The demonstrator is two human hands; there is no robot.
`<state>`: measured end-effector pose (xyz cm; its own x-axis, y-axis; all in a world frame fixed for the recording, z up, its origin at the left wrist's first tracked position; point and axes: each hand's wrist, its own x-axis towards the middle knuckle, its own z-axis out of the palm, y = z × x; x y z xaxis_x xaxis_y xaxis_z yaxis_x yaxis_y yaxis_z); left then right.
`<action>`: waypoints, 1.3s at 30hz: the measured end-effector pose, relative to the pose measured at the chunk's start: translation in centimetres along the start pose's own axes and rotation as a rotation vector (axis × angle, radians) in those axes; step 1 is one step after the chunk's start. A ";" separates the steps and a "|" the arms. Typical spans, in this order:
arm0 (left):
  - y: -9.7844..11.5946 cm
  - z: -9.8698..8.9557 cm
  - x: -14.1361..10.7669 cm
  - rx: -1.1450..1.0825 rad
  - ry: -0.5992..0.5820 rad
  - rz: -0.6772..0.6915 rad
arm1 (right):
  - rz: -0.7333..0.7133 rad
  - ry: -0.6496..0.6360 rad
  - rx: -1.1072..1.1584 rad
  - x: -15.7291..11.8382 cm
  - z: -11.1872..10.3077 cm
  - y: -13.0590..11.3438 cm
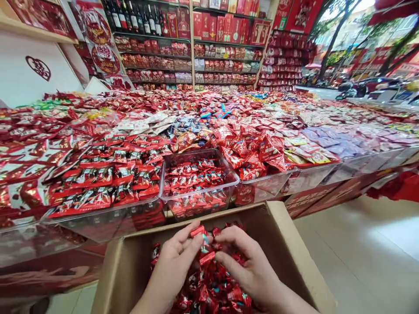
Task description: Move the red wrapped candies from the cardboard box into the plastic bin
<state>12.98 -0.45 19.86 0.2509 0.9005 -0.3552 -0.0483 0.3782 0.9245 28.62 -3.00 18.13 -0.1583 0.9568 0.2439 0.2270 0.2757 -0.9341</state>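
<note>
A red-wrapped candy (205, 246) sits at the frame's lower centre, pinched by the fingers of the left hand (175, 257); the right hand's (247, 261) fingers are spread just beside it. Below, more wrapped candies (211, 285) lie in a cardboard box (296, 253).

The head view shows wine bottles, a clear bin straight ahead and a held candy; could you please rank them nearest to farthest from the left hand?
1. Held candy: right side, touching.
2. Clear bin: straight ahead, mid-picture.
3. Wine bottles: far back, upper left.
</note>
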 end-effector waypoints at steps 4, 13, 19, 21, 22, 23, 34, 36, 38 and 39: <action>-1.0 -0.4 0.4 -0.126 0.003 0.016 | -0.168 -0.077 -0.110 -0.8 0.9 0.4; -3.1 -0.7 0.0 0.124 -0.120 0.059 | 0.090 -0.102 0.008 -0.9 0.8 1.1; -3.1 0.2 -0.8 0.173 -0.213 0.072 | 0.189 -0.313 0.034 -0.4 -0.6 0.0; -2.3 0.1 -1.0 0.281 -0.264 0.112 | 0.145 -0.325 -0.008 -0.4 -1.0 -0.4; -1.6 0.0 -1.1 0.374 -0.268 0.170 | 0.133 -0.303 -0.016 -0.5 -1.2 -0.5; -0.6 -0.2 -1.0 0.489 -0.250 0.252 | 0.138 -0.271 -0.015 -0.7 -1.4 -0.5; 14.0 2.4 9.6 1.359 -0.440 0.439 | 0.519 -0.051 0.352 -3.9 -1.2 3.5; 14.0 3.5 12.4 1.434 -0.618 0.314 | 0.536 -0.043 0.382 -4.1 -1.3 3.8; 13.3 4.4 14.5 1.510 -0.721 0.222 | 0.539 -0.035 0.414 -4.2 -1.6 3.9; 12.8 4.7 15.3 1.547 -0.754 0.192 | 0.537 -0.030 0.433 -4.2 -1.8 4.0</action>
<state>20.78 17.19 26.93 0.7352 0.4435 -0.5126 0.6550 -0.6594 0.3690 31.94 -5.76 13.82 -0.1596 0.9457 -0.2832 -0.1219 -0.3035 -0.9450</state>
